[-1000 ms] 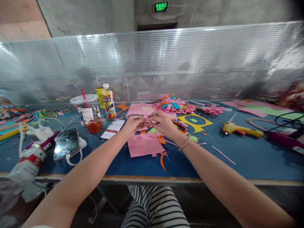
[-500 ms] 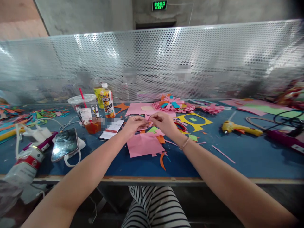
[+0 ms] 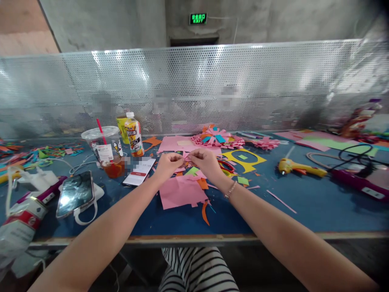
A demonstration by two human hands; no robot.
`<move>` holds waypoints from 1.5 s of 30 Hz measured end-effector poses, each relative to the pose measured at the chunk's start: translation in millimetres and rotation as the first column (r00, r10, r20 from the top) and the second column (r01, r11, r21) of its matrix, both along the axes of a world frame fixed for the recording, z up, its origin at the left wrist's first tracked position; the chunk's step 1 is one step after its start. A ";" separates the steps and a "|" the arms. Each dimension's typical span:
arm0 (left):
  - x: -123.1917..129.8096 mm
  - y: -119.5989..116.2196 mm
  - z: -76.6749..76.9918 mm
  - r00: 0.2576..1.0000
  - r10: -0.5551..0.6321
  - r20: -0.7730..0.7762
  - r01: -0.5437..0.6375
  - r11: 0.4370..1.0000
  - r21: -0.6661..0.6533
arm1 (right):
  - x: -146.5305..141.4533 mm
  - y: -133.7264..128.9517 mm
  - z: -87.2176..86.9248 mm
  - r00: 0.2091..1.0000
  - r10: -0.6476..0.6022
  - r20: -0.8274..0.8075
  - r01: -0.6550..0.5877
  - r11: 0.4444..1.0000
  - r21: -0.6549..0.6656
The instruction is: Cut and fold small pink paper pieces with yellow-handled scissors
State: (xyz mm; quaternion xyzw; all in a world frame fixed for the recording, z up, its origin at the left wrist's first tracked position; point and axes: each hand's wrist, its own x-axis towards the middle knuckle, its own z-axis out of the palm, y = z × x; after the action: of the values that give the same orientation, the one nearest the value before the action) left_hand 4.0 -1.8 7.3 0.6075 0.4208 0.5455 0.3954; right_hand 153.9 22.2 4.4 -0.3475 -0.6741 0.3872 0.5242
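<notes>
My left hand [image 3: 169,165] and my right hand [image 3: 204,161] meet above the middle of the blue table [image 3: 243,219]. Both are closed, fingertips pinched on a small pink paper piece [image 3: 185,155] that shows between them. Just below them lies a pink sheet [image 3: 180,192] with orange and green scraps around it. Behind my hands are another pink sheet [image 3: 170,143] and a pink fringed paper flower [image 3: 216,137]. Red-handled scissors [image 3: 227,166] lie partly hidden beside my right hand.
At left stand a drink cup [image 3: 105,150] and a bottle [image 3: 134,136], with phones [image 3: 75,192] nearby. At right are a yellow glue gun [image 3: 299,167], a purple tool [image 3: 360,183] and cables. A perforated metal screen [image 3: 267,89] rises behind.
The whole view has shifted, so the table things appear slightly lower and further left. My hands remain together, with the pink piece still between the fingertips.
</notes>
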 end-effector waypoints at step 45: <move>-0.1 -2.5 2.2 0.941 -0.161 0.298 0.245 0.931 -0.269 | 7.3 -3.9 5.6 0.974 -0.048 0.222 -0.010 0.967 0.256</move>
State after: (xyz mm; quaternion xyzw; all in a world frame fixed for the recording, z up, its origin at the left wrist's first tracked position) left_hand 4.0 -4.3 9.5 0.5002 0.3757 0.5082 0.5920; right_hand 161.1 18.3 10.0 -0.3254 -0.7704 0.2499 0.4881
